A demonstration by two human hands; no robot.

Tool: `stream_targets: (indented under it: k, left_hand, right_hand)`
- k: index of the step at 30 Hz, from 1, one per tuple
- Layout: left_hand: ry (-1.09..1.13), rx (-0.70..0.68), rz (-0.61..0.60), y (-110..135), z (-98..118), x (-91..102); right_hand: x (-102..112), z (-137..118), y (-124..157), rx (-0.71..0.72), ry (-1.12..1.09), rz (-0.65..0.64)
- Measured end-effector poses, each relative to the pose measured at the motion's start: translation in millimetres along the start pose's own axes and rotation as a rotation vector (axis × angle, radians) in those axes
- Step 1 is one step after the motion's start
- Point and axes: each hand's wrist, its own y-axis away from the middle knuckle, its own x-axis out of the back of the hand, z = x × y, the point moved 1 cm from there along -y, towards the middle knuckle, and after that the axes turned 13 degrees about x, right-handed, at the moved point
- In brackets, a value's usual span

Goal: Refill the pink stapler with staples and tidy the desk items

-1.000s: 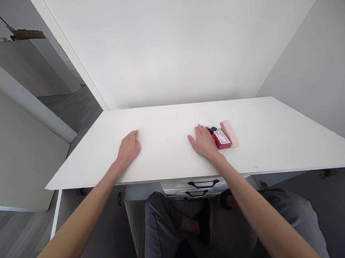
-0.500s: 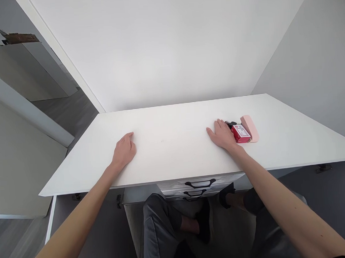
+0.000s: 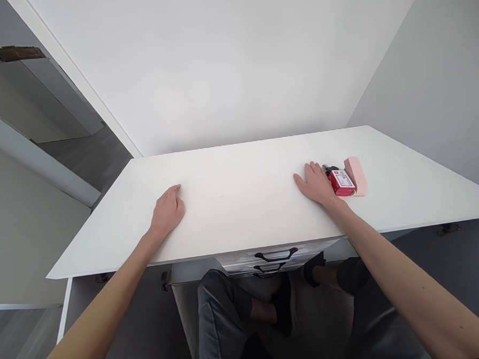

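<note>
My left hand (image 3: 167, 210) lies flat, palm down, on the white desk (image 3: 248, 190), fingers loosely together and nothing under it. My right hand (image 3: 317, 184) also rests flat on the desk, fingers stretched out, its outer edge against a small red box (image 3: 341, 182). Behind the box lies a black key (image 3: 329, 170). A pink oblong case (image 3: 356, 175) sits right of the box, touching it.
A drawer unit with black handles (image 3: 274, 255) stands under the desk's front edge, above my crossed legs. White walls close in at the back and the right. A doorway and a grey floor open to the left.
My right hand slid to the right across the desk, pushing the red box, key and pink case along with it. The left hand stayed where it was. The view drifted slightly.
</note>
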Motion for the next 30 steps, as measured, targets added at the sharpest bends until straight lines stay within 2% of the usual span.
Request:
stream_targets:
  k: [11,17,22,30]
  left_hand:
    - [0.005,0.016,-0.021,2.2,3.2,2.6]
    - [-0.006,0.005,-0.005,1.7,3.1,1.7]
    - [-0.030,-0.008,0.013,0.7,3.2,0.2]
    - [-0.045,-0.002,0.012,1.0,7.3,3.3]
  right_hand:
    - [17.2,17.2,13.7,0.125,-0.052,-0.078]
    - [22.0,30.6,18.6,0.159,-0.074,-0.076]
    - [14.0,23.5,7.9,0.105,-0.055,-0.049]
    - [-3.6,12.4,-16.8,-0.078,-0.016,0.075]
